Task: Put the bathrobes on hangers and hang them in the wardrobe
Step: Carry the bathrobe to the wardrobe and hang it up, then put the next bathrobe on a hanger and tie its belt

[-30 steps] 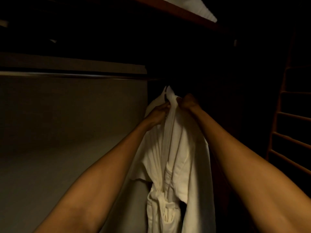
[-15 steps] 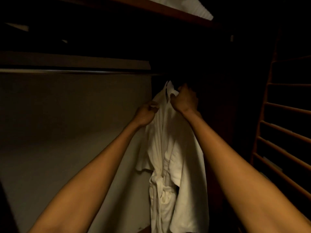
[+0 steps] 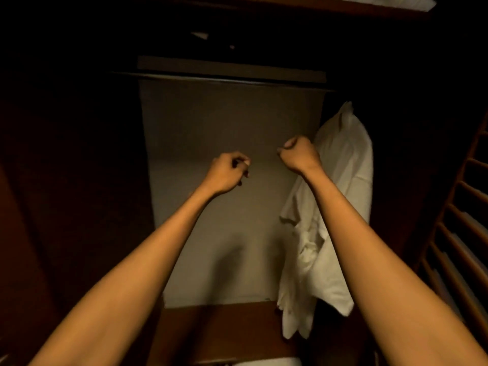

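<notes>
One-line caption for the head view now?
Left hand and right hand raised, off white bathrobe hanging in wardrobe.

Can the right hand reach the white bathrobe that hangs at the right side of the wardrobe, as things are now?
Probably yes. The right hand is curled and holds nothing, and it is raised just left of the bathrobe. Nothing shows between them, so a short move to the right should meet the cloth.

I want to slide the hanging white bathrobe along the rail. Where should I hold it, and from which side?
Probably grip the bathrobe at its rounded shoulders near the top, coming from the left. It hangs at the right end of the rail, so its left side is the open one; the loose lower cloth would likely only swing.
</notes>
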{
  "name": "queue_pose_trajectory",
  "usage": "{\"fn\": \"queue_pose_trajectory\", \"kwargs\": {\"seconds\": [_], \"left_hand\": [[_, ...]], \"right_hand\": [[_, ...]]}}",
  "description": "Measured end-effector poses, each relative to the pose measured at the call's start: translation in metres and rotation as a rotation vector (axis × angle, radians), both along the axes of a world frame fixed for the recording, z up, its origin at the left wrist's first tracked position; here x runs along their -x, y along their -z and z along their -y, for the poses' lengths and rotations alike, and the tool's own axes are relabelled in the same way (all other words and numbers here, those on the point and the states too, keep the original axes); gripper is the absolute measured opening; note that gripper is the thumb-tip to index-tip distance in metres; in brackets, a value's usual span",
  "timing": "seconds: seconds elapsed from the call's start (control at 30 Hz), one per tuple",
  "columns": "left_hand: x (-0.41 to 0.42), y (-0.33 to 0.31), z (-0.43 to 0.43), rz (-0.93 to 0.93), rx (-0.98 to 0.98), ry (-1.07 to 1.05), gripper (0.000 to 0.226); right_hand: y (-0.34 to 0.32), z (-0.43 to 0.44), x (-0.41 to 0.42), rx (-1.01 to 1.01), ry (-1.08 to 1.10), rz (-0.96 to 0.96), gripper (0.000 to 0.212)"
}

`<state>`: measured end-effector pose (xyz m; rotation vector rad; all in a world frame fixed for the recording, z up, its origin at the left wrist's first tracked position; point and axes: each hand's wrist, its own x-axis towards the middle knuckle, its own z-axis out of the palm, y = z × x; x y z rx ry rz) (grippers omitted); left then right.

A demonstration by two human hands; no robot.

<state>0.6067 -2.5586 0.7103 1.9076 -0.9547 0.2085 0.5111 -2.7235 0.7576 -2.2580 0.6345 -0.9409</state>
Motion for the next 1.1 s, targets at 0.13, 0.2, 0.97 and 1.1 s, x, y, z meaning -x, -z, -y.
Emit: {"fn": "queue_pose_trajectory", "kwargs": {"seconds": [0.13, 0.2, 0.97, 1.1], "left_hand": [[0.042, 0.029, -0.076, 0.001, 0.006, -0.133, 0.015], [0.064, 0.045, -0.113, 0.001, -0.021, -0.191, 0.015], [0.286, 0.146, -0.632, -0.146, -0.038, -1.211, 0.014], [0.316, 0.16, -0.713, -0.184, 0.024, -1.324, 0.014]], "right_hand": [[0.034, -0.058, 0.017, -0.04, -0.105, -0.021, 0.016], [0.049, -0.088, 0.025, -0.065, -0.166, -0.034, 0.015], [0.201, -0.634, 0.075, 0.084, -1.63, -0.669, 0.006], [0.214, -0.736, 0.099, 0.229, -1.829, -0.767, 0.007]]}}
